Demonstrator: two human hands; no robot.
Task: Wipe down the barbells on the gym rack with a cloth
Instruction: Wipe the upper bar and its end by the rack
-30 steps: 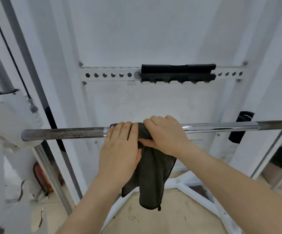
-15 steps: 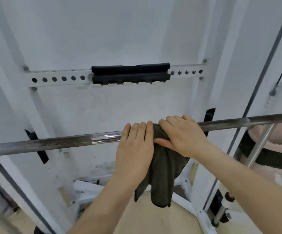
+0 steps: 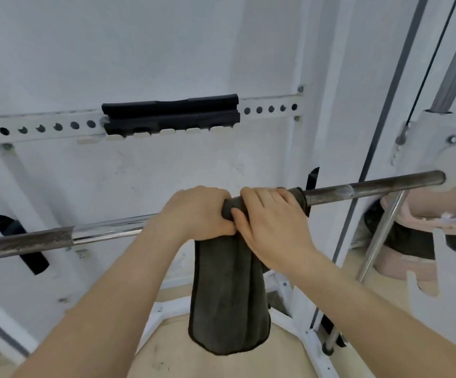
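A long steel barbell (image 3: 371,188) runs across the view, rising slightly to the right, with a shiny chrome middle and dull rough ends. A dark grey cloth (image 3: 228,296) is draped over the bar and hangs down in front of it. My left hand (image 3: 196,214) grips the cloth-covered bar, fingers curled over the top. Right beside it, my right hand (image 3: 271,227) grips the cloth around the bar too, thumb touching the left hand. The bar's section under both hands is hidden.
A white rack crossbeam with holes (image 3: 41,128) carries a black pad (image 3: 171,113) on the wall behind. A white rack upright and bracket (image 3: 445,137) with a cable stand at the right, near the bar's end. White base struts (image 3: 300,309) cross the tan floor below.
Both hands and the cloth have slid rightwards along the bar towards its dull right end, and my view has turned right, so the bar's end and the right rack bracket now show.
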